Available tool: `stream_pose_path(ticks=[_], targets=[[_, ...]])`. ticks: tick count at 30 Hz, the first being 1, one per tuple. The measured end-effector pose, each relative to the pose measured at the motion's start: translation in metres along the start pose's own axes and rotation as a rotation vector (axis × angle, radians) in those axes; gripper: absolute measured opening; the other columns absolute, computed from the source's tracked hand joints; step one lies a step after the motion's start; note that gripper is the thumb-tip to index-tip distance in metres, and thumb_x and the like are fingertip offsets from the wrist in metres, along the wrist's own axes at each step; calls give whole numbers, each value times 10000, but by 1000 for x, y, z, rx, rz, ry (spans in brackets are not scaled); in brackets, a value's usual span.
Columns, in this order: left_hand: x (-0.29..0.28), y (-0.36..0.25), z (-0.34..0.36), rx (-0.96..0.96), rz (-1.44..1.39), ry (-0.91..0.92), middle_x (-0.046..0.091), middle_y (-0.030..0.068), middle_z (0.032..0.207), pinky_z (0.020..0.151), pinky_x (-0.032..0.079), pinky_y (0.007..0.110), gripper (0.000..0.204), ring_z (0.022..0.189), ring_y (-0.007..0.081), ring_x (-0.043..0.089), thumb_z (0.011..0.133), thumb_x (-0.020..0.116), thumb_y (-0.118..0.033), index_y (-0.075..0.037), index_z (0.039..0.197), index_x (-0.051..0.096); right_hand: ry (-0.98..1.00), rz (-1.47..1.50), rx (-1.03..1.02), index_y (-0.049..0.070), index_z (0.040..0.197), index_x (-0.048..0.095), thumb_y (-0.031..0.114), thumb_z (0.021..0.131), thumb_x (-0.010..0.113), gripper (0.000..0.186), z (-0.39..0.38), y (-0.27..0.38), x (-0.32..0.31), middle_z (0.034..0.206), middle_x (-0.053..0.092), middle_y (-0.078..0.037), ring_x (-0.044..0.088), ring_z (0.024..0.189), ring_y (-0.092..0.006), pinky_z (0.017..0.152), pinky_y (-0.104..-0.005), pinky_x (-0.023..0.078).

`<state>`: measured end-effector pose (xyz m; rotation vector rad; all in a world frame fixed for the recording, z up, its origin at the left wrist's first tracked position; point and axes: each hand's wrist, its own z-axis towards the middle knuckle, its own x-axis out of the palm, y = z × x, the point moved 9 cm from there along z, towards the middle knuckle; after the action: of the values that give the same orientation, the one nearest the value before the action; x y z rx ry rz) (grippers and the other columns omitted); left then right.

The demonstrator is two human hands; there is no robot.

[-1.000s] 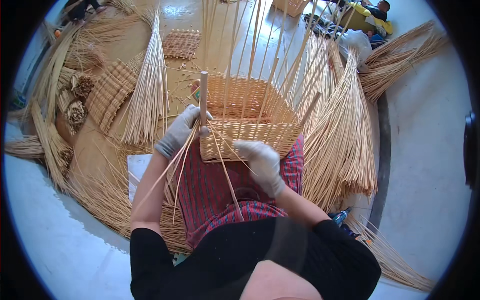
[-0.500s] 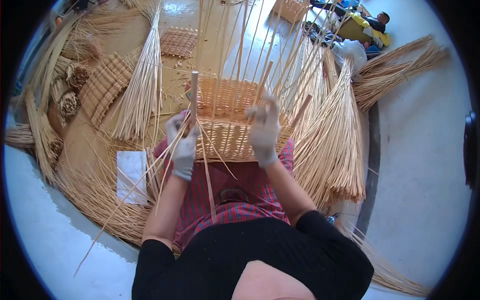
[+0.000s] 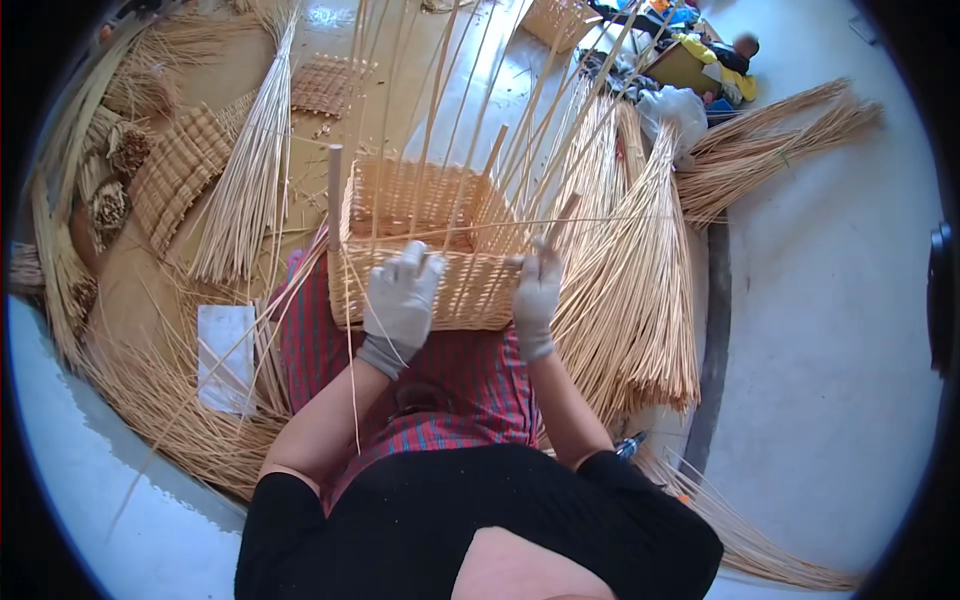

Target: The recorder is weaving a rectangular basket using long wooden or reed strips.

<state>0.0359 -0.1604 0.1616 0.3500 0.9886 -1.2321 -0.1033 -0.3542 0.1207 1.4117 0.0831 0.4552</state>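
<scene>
A partly woven rectangular wicker basket (image 3: 430, 285) rests on my lap, with long upright stakes rising from its walls. My left hand (image 3: 400, 305), in a pale work glove, has its fingers bent over the rim of the near wall. At the near right corner my gloved right hand (image 3: 537, 300) is closed beside a thick wooden corner post (image 3: 563, 220). A thin wicker strand (image 3: 600, 219) runs across the basket's top past that post; whether the right fingers pinch it is blurred. Another thick post (image 3: 335, 195) stands at the left corner.
Bundles of pale wicker rods (image 3: 640, 320) lie close on the right, more rods (image 3: 248, 165) at the left. Flat woven panels (image 3: 180, 175) lie on the floor. A white sheet (image 3: 227, 355) is beside my left leg. Farther off, a person (image 3: 742, 50) is near a heap of cloths.
My left hand has moved from the left corner post to the middle of the near wall. My right hand has come down to the right corner. The basket has shifted left in view.
</scene>
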Motion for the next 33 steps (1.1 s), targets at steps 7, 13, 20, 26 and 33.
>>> stream_pose_path(ticks=[7,13,20,26,33], targets=[[54,-48,16,-77,-52,213,528,156,1295,705,580,399,794,840,289,685,870,646,-82,-220,1589,340,293,-784,-338,106,1548,422,40,960,629,627,37,95,86,1297,667,-155,647,945,-126,811,-299,536],[57,-57,31,34,103,446,551,119,1157,612,573,380,646,715,217,665,902,571,-63,-305,1492,470,-77,-457,-12,107,1363,593,41,1048,550,324,6,-4,-125,946,720,-67,528,585,-21,506,-208,445],[-33,75,-36,-406,-209,4,647,81,892,700,538,406,408,732,285,629,885,777,-226,-133,1261,648,-13,-137,-14,65,1353,580,173,1076,537,301,-6,63,-38,715,572,24,442,532,-23,480,-184,366],[-44,115,-25,-326,39,128,724,91,1191,764,560,440,610,927,320,733,841,806,-256,-210,1383,531,528,148,98,64,1449,477,162,1066,536,400,-17,77,129,709,557,7,447,541,-39,488,-203,382],[-42,140,-25,-278,-67,81,688,47,865,649,529,394,493,771,237,705,831,829,-222,-194,1250,570,556,103,288,68,1008,717,368,1093,506,376,-72,-19,107,683,604,26,542,585,-57,546,-219,449]])
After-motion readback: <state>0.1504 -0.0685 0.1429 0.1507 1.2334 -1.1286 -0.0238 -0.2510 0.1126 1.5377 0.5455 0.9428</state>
